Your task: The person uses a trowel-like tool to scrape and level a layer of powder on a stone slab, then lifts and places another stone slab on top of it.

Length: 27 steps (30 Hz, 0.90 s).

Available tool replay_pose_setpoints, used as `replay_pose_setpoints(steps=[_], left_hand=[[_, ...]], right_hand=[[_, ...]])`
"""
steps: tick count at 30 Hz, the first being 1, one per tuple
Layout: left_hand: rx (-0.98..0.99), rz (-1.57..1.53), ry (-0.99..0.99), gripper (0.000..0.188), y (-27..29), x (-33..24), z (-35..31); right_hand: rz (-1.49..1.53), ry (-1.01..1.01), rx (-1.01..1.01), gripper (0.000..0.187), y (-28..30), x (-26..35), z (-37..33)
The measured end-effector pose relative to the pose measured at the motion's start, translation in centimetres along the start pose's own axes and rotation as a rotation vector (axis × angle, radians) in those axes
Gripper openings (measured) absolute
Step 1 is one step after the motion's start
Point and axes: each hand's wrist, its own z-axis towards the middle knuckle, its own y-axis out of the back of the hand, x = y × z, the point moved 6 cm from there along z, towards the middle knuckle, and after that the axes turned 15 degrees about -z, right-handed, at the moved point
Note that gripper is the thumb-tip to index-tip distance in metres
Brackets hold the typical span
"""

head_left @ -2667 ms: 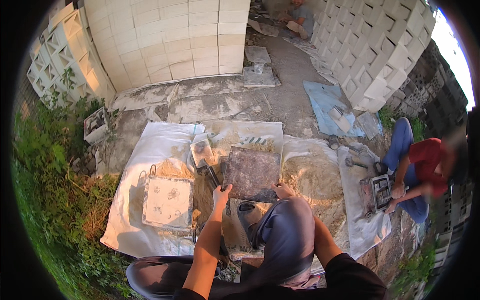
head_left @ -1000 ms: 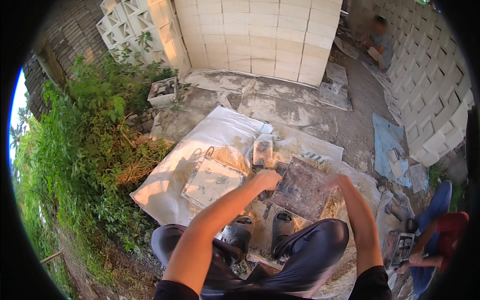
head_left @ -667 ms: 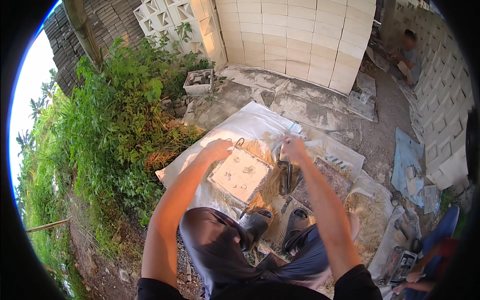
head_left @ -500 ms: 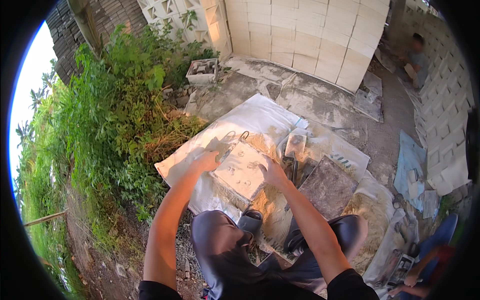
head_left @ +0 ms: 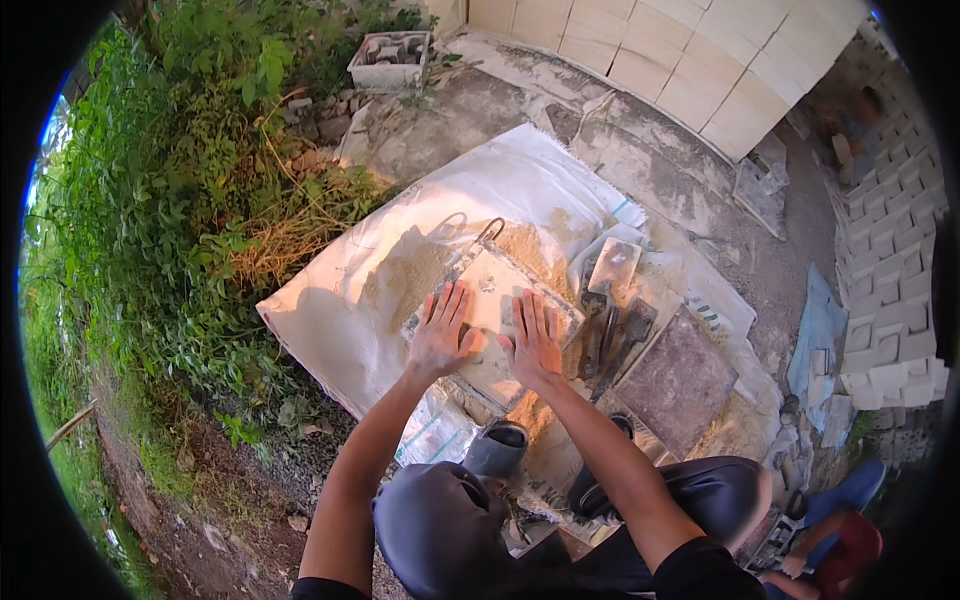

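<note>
A pale, square slab in a metal-edged mould (head_left: 493, 285) lies in front of me, with a wire loop handle (head_left: 492, 229) at its far corner. My left hand (head_left: 442, 335) rests flat on its left part, fingers stretched out. On the right part my right hand (head_left: 533, 340) lies the same way, palm down. Neither hand grips anything. Sand-coloured powder is scattered round the mould. Right of it are a flat rectangular trowel (head_left: 615, 268), dark-bladed hand tools (head_left: 632, 325) and a dark square plate (head_left: 682, 372). A dark grey cup (head_left: 497, 448) stands close to my knee.
A white woven sack (head_left: 350, 275) is spread under the work. Green plants (head_left: 200, 200) grow on the left. Behind are a box of rubble (head_left: 390, 62) and stacked pale blocks (head_left: 640, 60). Other people sit at the far right and lower right, near patterned blocks (head_left: 890, 320).
Both hands have moved inward from the slab's sides and now lie flat on its top. The view has tilted downward and come closer to the work.
</note>
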Motion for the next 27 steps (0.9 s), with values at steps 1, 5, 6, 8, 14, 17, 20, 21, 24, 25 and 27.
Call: replay_pose_setpoints(steps=[1,5,6,8,14,17,20,21,24,25,27], left_hand=[[0.005,-0.001,0.018,0.064,0.4,0.1,0.1],[0.032,0.009,0.053,0.065,0.3,0.5,0.1],[0.044,0.019,0.062,0.065,0.2,0.6,0.2],[0.05,0.021,0.071,0.065,0.1,0.5,0.3],[0.032,0.046,0.044,0.064,0.3,0.3,0.1],[0.03,0.051,0.02,0.065,-0.2,0.2,0.2],[-0.002,0.051,0.029,0.064,-0.4,-0.1,0.3],[-0.006,0.047,0.012,0.064,-0.5,-0.3,0.4],[-0.033,0.034,0.028,0.063,-0.1,0.5,-0.2],[-0.023,0.059,0.03,0.063,-0.3,0.5,-0.3],[-0.008,0.085,0.027,0.063,-0.5,0.2,-0.1]], right_hand=[[-0.03,-0.001,0.009,0.068,0.2,0.6,0.2],[-0.015,0.015,-0.032,0.067,0.4,1.0,0.8],[-0.011,0.02,-0.018,0.067,0.1,1.0,0.6],[0.013,0.015,-0.02,0.068,0.1,1.0,0.2],[0.012,0.012,-0.014,0.067,0.0,1.1,0.5],[0.009,0.004,-0.035,0.066,-0.1,0.6,0.2],[0.153,-0.019,-0.096,0.059,0.5,-0.9,-0.1],[0.292,-0.038,-0.136,0.054,0.9,-1.7,-0.4],[0.524,-0.682,-0.28,0.039,1.2,-5.4,-5.1],[0.628,-0.786,-0.287,0.032,-0.3,-6.1,-6.7],[0.697,-0.851,-0.184,0.025,-5.1,-7.2,-9.0]])
